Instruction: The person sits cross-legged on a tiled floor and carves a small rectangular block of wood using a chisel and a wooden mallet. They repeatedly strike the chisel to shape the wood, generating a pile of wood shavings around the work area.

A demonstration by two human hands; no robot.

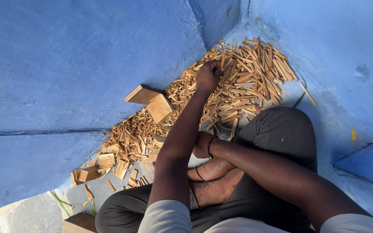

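Observation:
I sit cross-legged in a blue-painted corner. My left hand (208, 75) reaches forward into a pile of thin wooden strips (255, 73), with its fingers curled down around some of them. My right hand (201, 145), a dark bead bracelet at its wrist, rests low by my knee and is half hidden behind my left forearm. What it holds cannot be made out. Two thick wooden blocks (152, 101) lean against the wall just left of my left hand.
A heap of shavings and short offcuts (128, 138) runs along the left wall, with small flat wood pieces (102, 164) nearer me. Blue walls (65, 64) close in on the left, back and right. A wooden board (80, 222) lies at the bottom edge.

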